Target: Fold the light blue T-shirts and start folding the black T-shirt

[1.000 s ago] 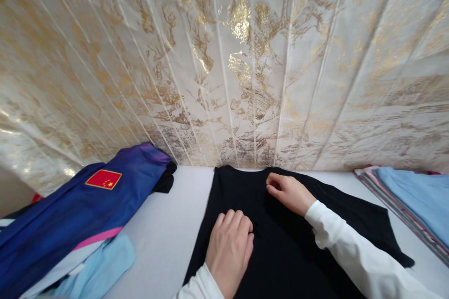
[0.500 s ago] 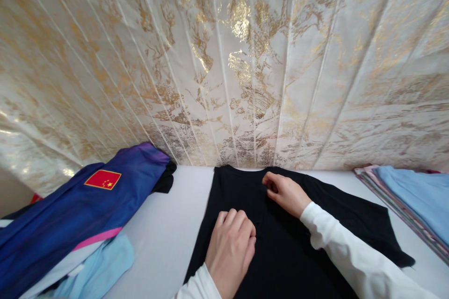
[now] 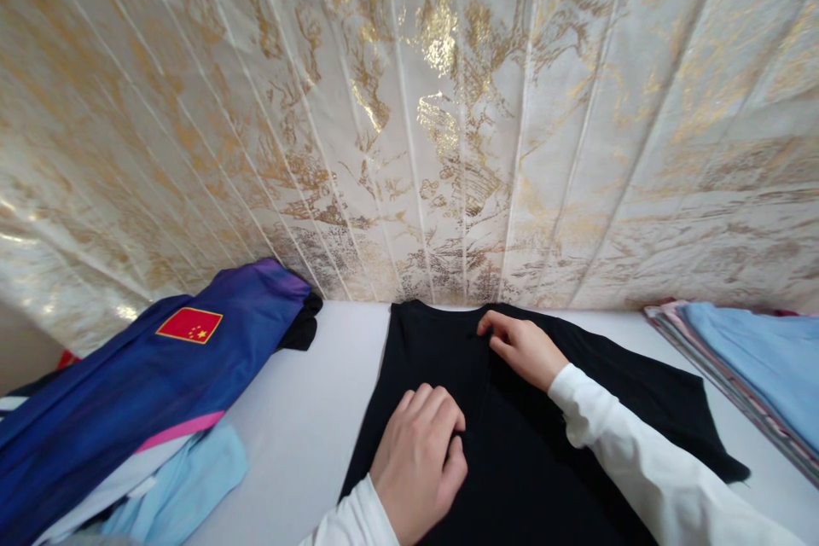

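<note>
A black T-shirt [image 3: 531, 452] lies flat on the white table [image 3: 307, 426], its collar toward the wall. My left hand [image 3: 419, 461] rests on the shirt's middle with its fingers curled and pinching a fold of the black cloth. Near the collar, my right hand [image 3: 521, 347] pinches the same fold line between thumb and fingers. Both arms wear white sleeves.
A pile of clothes [image 3: 121, 409] sits at the left: a blue garment with a red flag patch, light blue cloth below. A stack of folded clothes [image 3: 748, 367], light blue on top, lies at the right. A gold-patterned white wall covering [image 3: 409, 119] rises behind the table.
My right hand has crept a little up and left toward the collar. My left hand has curled tighter and gathered the cloth into a fold.
</note>
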A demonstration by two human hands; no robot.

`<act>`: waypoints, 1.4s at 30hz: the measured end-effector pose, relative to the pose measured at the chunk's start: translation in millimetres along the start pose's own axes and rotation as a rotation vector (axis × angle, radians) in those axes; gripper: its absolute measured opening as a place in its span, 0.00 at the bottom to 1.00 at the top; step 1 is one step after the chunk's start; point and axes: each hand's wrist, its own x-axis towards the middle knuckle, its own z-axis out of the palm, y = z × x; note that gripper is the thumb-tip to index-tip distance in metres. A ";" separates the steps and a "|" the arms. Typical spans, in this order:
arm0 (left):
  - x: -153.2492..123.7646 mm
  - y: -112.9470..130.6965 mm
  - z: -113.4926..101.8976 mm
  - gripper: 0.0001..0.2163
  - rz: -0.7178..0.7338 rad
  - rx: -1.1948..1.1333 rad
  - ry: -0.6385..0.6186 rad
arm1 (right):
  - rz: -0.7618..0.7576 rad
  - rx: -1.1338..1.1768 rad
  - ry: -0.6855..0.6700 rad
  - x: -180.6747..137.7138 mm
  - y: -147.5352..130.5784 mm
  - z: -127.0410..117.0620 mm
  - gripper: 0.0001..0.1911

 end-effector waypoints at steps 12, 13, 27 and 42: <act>47.6 -39.4 -29.6 0.07 -0.009 0.074 0.039 | 0.134 -0.202 -0.009 -5.0 -16.3 -3.4 0.14; 60.7 -48.4 -32.3 0.08 -0.005 0.110 0.023 | 0.126 -0.210 -0.009 -5.6 -16.3 -3.0 0.14; 109.0 -95.8 4.4 0.05 -0.103 0.311 0.077 | 0.102 -0.251 -0.014 -4.9 -8.5 -1.4 0.12; 104.3 -96.3 10.6 0.05 -0.115 0.267 0.172 | 0.097 -0.291 0.109 -1.9 3.1 5.2 0.05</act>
